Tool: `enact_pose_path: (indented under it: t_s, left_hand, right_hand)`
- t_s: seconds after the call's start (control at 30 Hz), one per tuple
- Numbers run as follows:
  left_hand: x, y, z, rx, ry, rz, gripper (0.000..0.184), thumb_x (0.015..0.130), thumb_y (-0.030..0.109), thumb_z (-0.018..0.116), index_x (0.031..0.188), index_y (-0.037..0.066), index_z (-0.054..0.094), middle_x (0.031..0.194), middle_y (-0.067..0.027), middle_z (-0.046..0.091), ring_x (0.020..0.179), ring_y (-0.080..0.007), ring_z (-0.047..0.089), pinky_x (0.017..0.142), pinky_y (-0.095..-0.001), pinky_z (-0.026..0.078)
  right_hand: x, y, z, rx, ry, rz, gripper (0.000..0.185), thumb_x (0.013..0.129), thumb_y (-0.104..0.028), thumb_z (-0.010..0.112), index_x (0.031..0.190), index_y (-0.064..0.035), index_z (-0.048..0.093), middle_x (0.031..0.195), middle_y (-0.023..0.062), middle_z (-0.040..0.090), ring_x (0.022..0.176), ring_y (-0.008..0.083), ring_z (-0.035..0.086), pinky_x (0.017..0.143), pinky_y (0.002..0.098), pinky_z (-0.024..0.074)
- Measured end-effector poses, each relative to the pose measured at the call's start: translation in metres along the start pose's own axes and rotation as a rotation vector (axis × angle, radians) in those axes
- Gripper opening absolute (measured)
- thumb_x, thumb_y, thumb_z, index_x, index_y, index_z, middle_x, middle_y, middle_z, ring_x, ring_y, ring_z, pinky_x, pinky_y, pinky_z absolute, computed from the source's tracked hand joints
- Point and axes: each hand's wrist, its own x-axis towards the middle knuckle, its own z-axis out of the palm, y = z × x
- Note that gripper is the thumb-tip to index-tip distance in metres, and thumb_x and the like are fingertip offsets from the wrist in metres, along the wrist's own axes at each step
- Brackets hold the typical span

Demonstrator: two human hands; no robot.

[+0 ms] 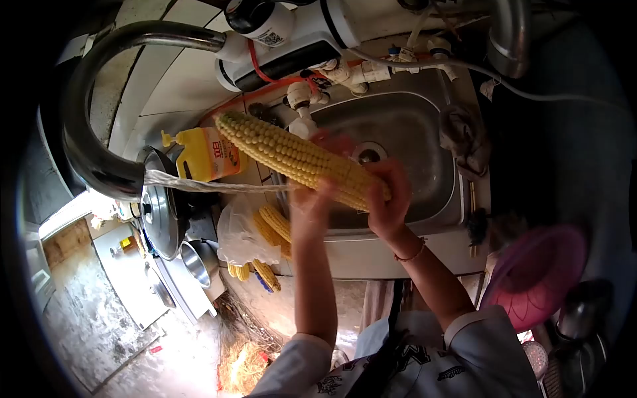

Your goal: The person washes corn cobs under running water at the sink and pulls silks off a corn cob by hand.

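Kitchen sink (428, 149): crossed above its left edge by a corn cob (285, 151).
Right hand (390, 200): clamped around the cob's near end.
Left hand (310, 207): blurred against the cob, its grip unclear.
Other cobs (267, 273): seen with a plastic bag (242, 229) by the sink's near-left corner.

From here, corn cob (292, 156) over the left edge of the sink (421, 179); left of that, pump bottle (198, 154) behind plastic bag (237, 233); cloth (462, 140) on the right rim; washbasin (567, 262) farther right.
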Motion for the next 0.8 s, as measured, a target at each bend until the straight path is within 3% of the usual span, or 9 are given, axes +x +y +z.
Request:
enact_pose_path:
  t_s: [0.03, 0.17, 0.23, 0.33, 0.43, 0.53, 0.63, 0.7, 0.8]
  left_hand:
    - [0.010, 0.009, -0.002, -0.075, 0.069, -0.018, 0.047, 0.078, 0.025, 0.060, 0.115, 0.002, 0.042, 0.104, -0.0115, 0.051, 0.102, -0.0245, 0.049, 0.089, -0.0367, 0.039]
    - [0.019, 0.036, -0.008, -0.239, 0.169, -0.048, 0.033, 0.080, 0.013, 0.056, 0.110, 0.003, 0.043, 0.094, -0.0096, 0.052, 0.093, -0.0238, 0.051, 0.086, -0.0373, 0.040]
    - [0.024, 0.035, -0.009, -0.157, 0.181, 0.006, 0.033, 0.072, 0.006, 0.061, 0.101, 0.003, 0.045, 0.084, -0.0085, 0.052, 0.074, -0.0201, 0.054, 0.070, -0.0327, 0.045]
    - [0.020, 0.038, -0.016, -0.172, 0.064, 0.123, 0.032, 0.065, 0.004, 0.056, 0.095, 0.004, 0.044, 0.081, -0.0072, 0.049, 0.076, -0.0210, 0.051, 0.077, -0.0372, 0.042]
    - [0.019, 0.038, -0.029, -0.229, -0.116, 0.236, 0.034, 0.060, 0.010, 0.055, 0.092, 0.004, 0.044, 0.085, -0.0101, 0.052, 0.093, -0.0272, 0.050, 0.090, -0.0411, 0.035]
    - [0.018, 0.041, -0.030, -0.157, -0.065, 0.207, 0.034, 0.060, 0.012, 0.056, 0.091, 0.004, 0.045, 0.090, -0.0138, 0.054, 0.106, -0.0325, 0.046, 0.095, -0.0421, 0.032]
    - [0.020, 0.039, -0.038, 0.243, -0.337, 0.301, 0.032, 0.059, 0.010, 0.054, 0.090, 0.004, 0.045, 0.095, -0.0170, 0.054, 0.114, -0.0357, 0.042, 0.099, -0.0452, 0.028]
    - [0.014, 0.045, -0.028, 0.131, -0.230, 0.350, 0.042, 0.059, 0.014, 0.049, 0.101, 0.007, 0.049, 0.100, -0.0088, 0.052, 0.124, -0.0328, 0.031, 0.107, -0.0499, 0.006]
    - [0.013, 0.046, -0.050, 0.002, -0.210, 0.364, 0.040, 0.059, 0.014, 0.050, 0.098, 0.007, 0.048, 0.092, -0.0075, 0.052, 0.119, -0.0338, 0.038, 0.107, -0.0514, 0.008]
  right_hand:
    - [0.000, 0.004, -0.001, 0.001, 0.002, -0.004, 0.016, 0.076, -0.011, 0.055, 0.086, 0.0004, 0.050, 0.083, 0.0092, 0.057, 0.072, 0.0116, 0.055, 0.063, 0.0228, 0.0434]
    - [-0.005, 0.009, 0.005, 0.008, -0.100, 0.118, 0.025, 0.074, -0.009, 0.057, 0.096, -0.0012, 0.050, 0.088, 0.0087, 0.056, 0.079, 0.0130, 0.056, 0.069, 0.0238, 0.0445]
    - [-0.004, 0.011, 0.011, 0.060, -0.178, 0.218, 0.031, 0.073, -0.008, 0.058, 0.101, -0.0017, 0.049, 0.093, 0.0095, 0.056, 0.085, 0.0137, 0.056, 0.073, 0.0246, 0.0448]
    - [0.004, 0.014, 0.013, 0.337, -0.214, 0.336, 0.047, 0.069, -0.007, 0.062, 0.112, -0.0032, 0.045, 0.107, 0.0111, 0.053, 0.099, 0.0164, 0.052, 0.085, 0.0282, 0.0422]
    - [0.023, -0.004, 0.006, 0.033, -0.464, 0.177, 0.065, 0.066, -0.012, 0.062, 0.126, -0.0046, 0.035, 0.125, 0.0102, 0.042, 0.116, 0.0205, 0.040, 0.095, 0.0327, 0.0319]
    - [0.045, -0.035, 0.025, -0.161, -0.449, -0.055, 0.066, 0.063, -0.017, 0.067, 0.122, -0.0055, 0.039, 0.118, 0.0098, 0.049, 0.108, 0.0216, 0.049, 0.089, 0.0322, 0.0383]
    - [0.050, -0.036, 0.039, -0.200, -0.589, -0.049, 0.064, 0.061, -0.022, 0.071, 0.117, -0.0062, 0.045, 0.104, 0.0109, 0.056, 0.092, 0.0226, 0.057, 0.078, 0.0308, 0.0445]
    - [0.041, -0.014, 0.043, -0.171, -0.631, -0.019, 0.055, 0.058, -0.024, 0.074, 0.105, -0.0065, 0.052, 0.086, 0.0097, 0.059, 0.075, 0.0220, 0.061, 0.067, 0.0306, 0.0469]
    - [0.034, 0.009, 0.031, -0.117, -0.751, 0.154, 0.047, 0.058, -0.027, 0.076, 0.095, -0.0067, 0.054, 0.079, 0.0086, 0.060, 0.070, 0.0204, 0.060, 0.063, 0.0292, 0.0459]
